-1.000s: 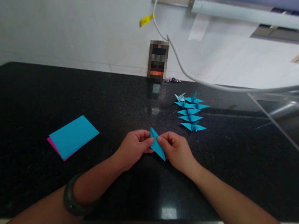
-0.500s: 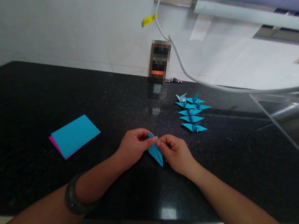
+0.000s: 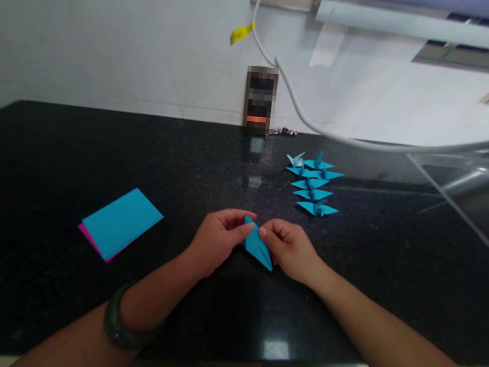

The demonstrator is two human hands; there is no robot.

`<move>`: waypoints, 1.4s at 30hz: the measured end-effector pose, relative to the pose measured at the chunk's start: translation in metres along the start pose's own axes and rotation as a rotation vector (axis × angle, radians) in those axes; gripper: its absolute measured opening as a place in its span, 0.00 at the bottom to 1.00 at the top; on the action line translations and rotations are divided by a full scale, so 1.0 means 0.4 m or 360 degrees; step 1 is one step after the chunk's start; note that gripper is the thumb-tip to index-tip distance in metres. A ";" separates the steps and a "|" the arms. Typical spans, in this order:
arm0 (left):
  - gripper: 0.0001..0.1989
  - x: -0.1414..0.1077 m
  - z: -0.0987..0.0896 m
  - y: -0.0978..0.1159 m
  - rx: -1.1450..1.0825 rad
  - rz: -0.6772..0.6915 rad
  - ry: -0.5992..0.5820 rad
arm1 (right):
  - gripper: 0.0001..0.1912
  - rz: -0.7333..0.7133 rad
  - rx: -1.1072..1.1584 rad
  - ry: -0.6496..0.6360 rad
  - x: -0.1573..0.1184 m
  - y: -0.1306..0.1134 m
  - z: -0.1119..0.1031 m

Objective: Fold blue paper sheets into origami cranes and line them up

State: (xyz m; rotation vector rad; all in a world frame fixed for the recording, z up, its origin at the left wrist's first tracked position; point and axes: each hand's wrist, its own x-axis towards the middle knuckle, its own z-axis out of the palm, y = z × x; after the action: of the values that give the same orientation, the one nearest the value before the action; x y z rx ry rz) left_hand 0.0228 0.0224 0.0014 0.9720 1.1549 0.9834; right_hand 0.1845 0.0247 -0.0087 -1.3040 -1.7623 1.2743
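Left hand (image 3: 217, 243) nearly closed, pinching the upper-left edge of a folded blue paper piece, narrow and pointed (image 3: 259, 249), thumb on top. Right hand (image 3: 293, 250) also nearly closed, thumb on the same piece's right edge. Piece sits between both hands, over the glossy black stone bench (image 3: 48, 159); can't tell if touching. Blue paper cranes (image 3: 316, 209) beyond the right hand; flat blue paper sheets (image 3: 123, 224) left of the left hand.

Thick dark bangle (image 3: 115, 327) on left forearm (image 3: 160, 291); perhaps greenish; hands (image 3: 217, 240) bare
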 end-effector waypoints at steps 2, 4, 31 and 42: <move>0.15 0.001 -0.003 -0.004 0.0099 0.0016 -0.0016 | 0.12 -0.0094 -0.0149 0.0086 0.000 -0.001 -0.003; 0.15 0.003 -0.005 -0.008 0.0284 0.0067 -0.0048 | 0.09 -0.0235 -0.0284 0.0203 0.001 -0.004 -0.006; 0.19 0.002 0.009 -0.012 0.0327 0.0077 -0.0068 | 0.06 -0.0389 -0.0557 0.0247 0.003 -0.007 -0.004; 0.18 0.002 0.004 -0.018 0.0333 0.0096 -0.0082 | 0.07 -0.0483 -0.0601 0.0213 0.003 -0.005 -0.006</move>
State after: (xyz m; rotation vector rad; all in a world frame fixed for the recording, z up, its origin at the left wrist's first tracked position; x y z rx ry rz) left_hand 0.0253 0.0209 -0.0052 1.1985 1.2078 0.8925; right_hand 0.1853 0.0264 -0.0060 -1.2217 -2.0727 0.6945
